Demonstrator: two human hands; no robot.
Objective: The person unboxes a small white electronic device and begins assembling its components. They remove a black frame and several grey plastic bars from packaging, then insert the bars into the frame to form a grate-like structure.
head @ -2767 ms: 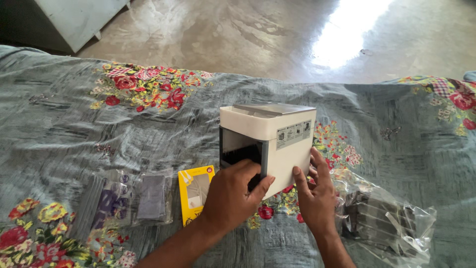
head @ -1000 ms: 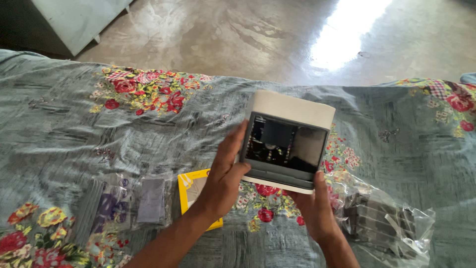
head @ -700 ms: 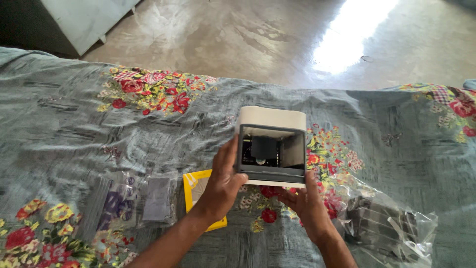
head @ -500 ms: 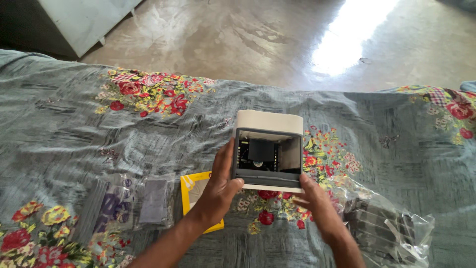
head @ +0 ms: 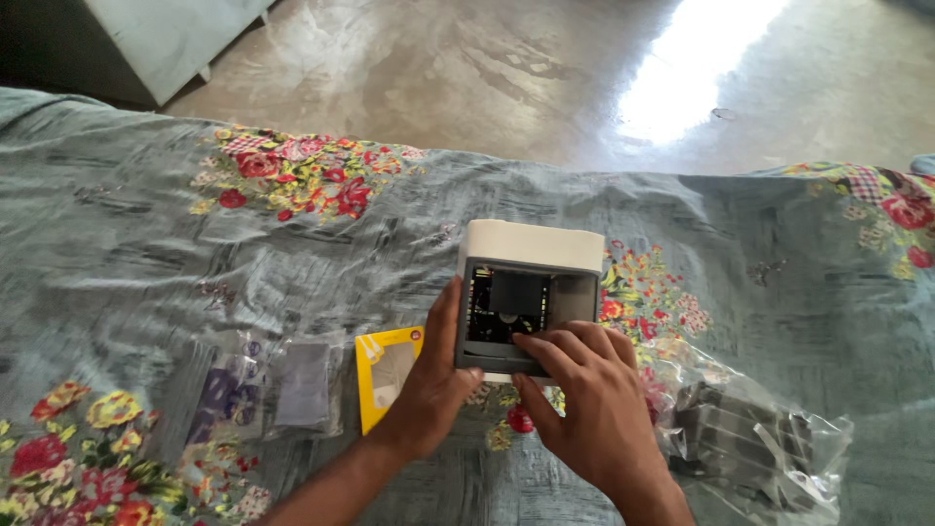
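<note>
While your left hand [head: 435,375] is gripping the box [head: 527,292], your right hand [head: 591,409] is spreading its fingers into it, over a floral sheet [head: 146,253] beside concrete floor [head: 438,68].

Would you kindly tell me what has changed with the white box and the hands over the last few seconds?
The white box was turned so its open side faces the camera. The right hand left the box's side and now lays its fingers on the opening's lower edge. The left hand still steadies the left side. The yellow packet and plastic bags stayed put.
</note>
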